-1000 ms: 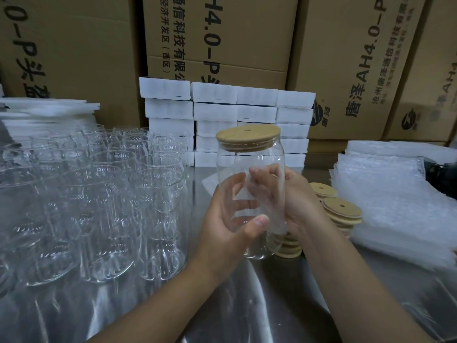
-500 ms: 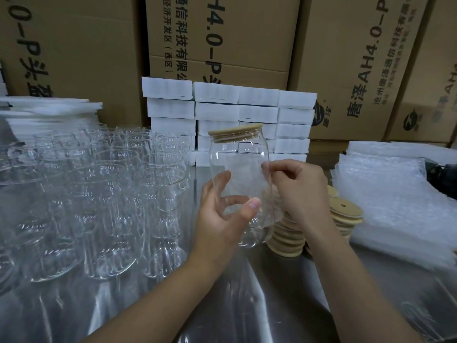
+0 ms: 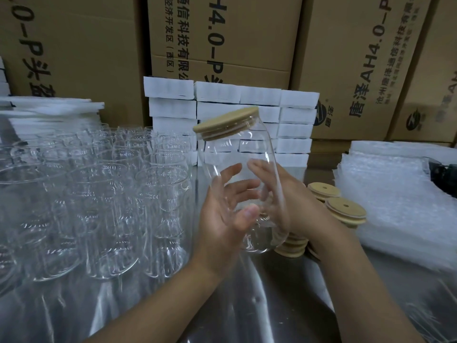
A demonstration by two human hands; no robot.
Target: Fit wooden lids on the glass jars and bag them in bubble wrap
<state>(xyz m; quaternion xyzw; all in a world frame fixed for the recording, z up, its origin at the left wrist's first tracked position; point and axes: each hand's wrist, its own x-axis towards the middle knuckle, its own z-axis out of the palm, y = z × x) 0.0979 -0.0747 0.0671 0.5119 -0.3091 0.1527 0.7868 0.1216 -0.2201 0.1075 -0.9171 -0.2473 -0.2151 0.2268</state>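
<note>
Head view: glass jar [image 3: 237,149] tilts left in mid-air between empty jars [image 3: 99,194] and spare lids [image 3: 346,211]. Left hand [image 3: 222,219] wraps it and right hand [image 3: 296,206] cups its far side. Check the wooden lid [image 3: 226,122] sits flush before reaching for bubble wrap [image 3: 395,194].

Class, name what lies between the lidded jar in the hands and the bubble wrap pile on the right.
Between the lidded jar and the bubble wrap stand stacks of wooden lids, seen in the head view.
</note>
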